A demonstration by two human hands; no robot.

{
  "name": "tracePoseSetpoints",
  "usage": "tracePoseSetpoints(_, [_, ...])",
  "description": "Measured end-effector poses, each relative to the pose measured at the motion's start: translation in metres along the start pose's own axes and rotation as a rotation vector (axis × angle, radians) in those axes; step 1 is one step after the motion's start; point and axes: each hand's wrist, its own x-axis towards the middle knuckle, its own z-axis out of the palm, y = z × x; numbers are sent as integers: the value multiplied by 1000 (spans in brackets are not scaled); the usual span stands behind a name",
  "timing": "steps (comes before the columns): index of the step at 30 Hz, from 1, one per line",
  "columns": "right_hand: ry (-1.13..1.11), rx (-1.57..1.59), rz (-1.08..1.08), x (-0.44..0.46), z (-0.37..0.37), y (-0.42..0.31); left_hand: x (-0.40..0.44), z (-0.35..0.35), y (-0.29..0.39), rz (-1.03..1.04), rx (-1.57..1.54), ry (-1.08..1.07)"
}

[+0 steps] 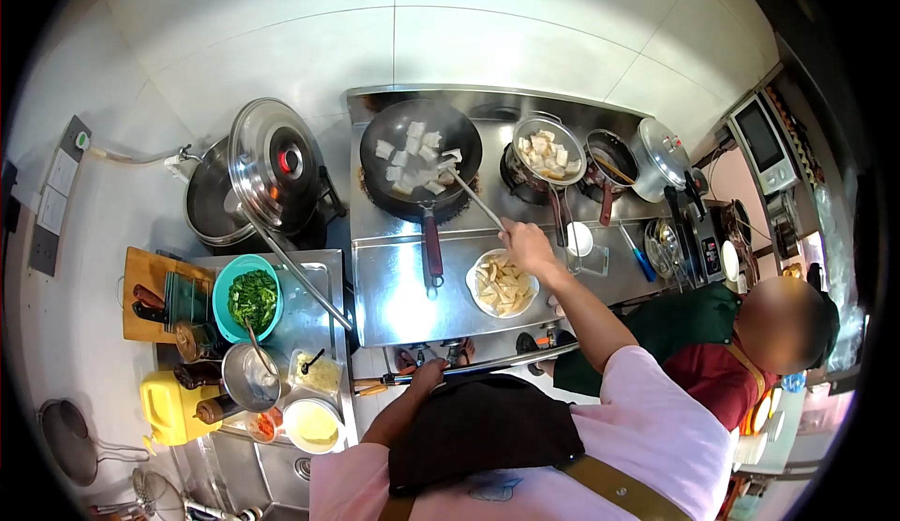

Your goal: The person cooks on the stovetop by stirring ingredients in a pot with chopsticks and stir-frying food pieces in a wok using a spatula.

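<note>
My right hand (pixel 530 247) is closed around the handle of a long spatula (pixel 480 200). The spatula's far end reaches into a black wok (pixel 375 132), among several white, blocky pieces of food (pixel 413 133). Steam rises from the wok, and its dark red handle (pixel 432 245) points toward me. My left hand (pixel 429 374) is low at the stove's front, its fingers curled over a metal rail (pixel 506 361). Below my right hand, a white bowl (pixel 472 287) holds pale cut pieces (pixel 503 285).
Right of the wok are a strainer of fried pieces (pixel 548 156), a small pan (pixel 607 153) and a pressure cooker (pixel 661 160). A lidded pot (pixel 211 202), a teal bowl of greens (pixel 220 304) and a yellow jug (pixel 178 407) are at left. A co-worker (pixel 689 334) is close on my right.
</note>
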Motion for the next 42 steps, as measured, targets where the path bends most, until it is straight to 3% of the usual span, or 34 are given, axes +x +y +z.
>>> tracePoseSetpoints(5, [-42, -270, 20, 45, 25, 9, -3, -5, 5, -10, 7, -21])
tracePoseSetpoints(8, [42, -244, -39, 60, 38, 29, 1, 2, -3, 18, -14, 4])
tracePoseSetpoints(12, [-43, -205, -14, 15, -1, 1, -2, 12, -9, 56, -48, 96])
tracePoseSetpoints(15, [-12, -235, -11, 34, 26, 15, -5, 9, 0, 17, -37, 129])
tracePoseSetpoints(19, [0, -275, -33, 57, 44, 26, 1, 6, -4, -14, 1, 14])
tracePoseSetpoints(27, [-78, -369, 7, 22, -17, -7, 0, 15, -13, 28, -12, 81])
tracePoseSetpoints(36, [-3, -363, -140, 55, 32, 10, -2, 5, -4, 42, -19, 26])
tracePoseSetpoints(42, [-36, -378, -30, 28, 11, -6, -4, 11, -7, 22, -37, 78])
